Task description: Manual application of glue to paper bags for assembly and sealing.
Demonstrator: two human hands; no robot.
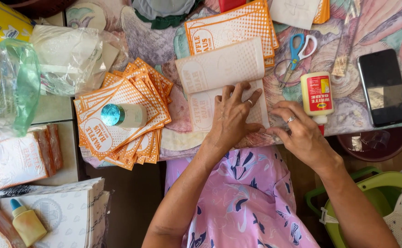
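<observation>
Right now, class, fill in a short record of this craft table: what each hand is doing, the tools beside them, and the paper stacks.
Left hand: pressed flat on a folded paper sheet, fingers spread
Right hand: fingertips on the sheet's right lower edge
Tools: white glue bottle lying beside the right hand; blue-handled scissors above it
Stack: fanned orange printed sheets, with a small teal-capped jar on top
Also: black smartphone at the right
</observation>
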